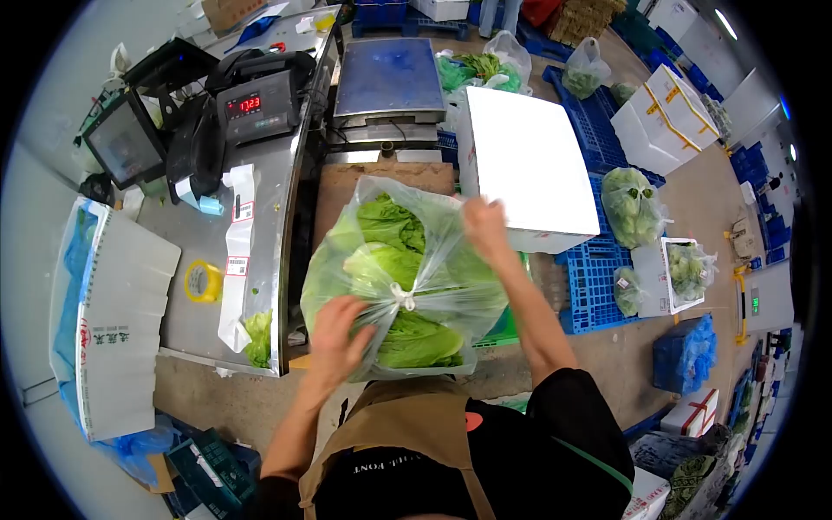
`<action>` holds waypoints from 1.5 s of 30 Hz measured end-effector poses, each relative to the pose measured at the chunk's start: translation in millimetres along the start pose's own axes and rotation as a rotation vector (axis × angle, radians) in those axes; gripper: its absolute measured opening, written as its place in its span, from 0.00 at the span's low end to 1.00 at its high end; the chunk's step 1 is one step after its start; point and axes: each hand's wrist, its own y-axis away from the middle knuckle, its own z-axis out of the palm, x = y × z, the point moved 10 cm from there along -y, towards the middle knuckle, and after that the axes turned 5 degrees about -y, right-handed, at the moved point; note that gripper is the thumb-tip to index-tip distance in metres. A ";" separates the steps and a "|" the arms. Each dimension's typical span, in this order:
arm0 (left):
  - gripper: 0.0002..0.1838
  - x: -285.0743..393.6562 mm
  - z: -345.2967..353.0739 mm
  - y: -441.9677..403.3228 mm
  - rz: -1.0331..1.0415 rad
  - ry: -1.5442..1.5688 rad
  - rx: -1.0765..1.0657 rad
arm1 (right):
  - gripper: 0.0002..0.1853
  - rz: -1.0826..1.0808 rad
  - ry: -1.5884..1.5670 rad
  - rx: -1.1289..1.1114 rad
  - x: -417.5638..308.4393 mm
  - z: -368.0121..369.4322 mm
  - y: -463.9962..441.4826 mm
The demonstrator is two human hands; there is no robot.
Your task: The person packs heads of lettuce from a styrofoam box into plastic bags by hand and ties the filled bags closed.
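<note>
A: What is this thing between the two hands?

B: It is a big plastic bag (pixel 464 282), full and rounded. The film is clear, a little cloudy, and it shines in places.

A: And what can we see through it?

B: Leafy green heads (pixel 390 221). The leaves are bright and crinkled at the edges, and the ribs are paler, almost white. Near the middle there is a whitish knot (pixel 403 297), and folds of the film spread out from it.

A: Where is the bag, exactly?

B: In front of the apron (pixel 381 416), between the steel counter (pixel 195 243) and the white box (pixel 529 165). A brown board (pixel 386 178) shows beyond its far edge.

A: How are the hands?

B: The left hand (pixel 341 336) lies on the bag, with fingers bent and slightly apart. The right hand (pixel 485 227) is at the far right edge, rather curled but blurred; I cannot tell if it pinches the film.
</note>
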 end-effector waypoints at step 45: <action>0.19 64.9 137.6 -0.3 0.016 -0.408 -0.972 | 0.36 1.402 -1.975 0.092 119.1 137.9 299.7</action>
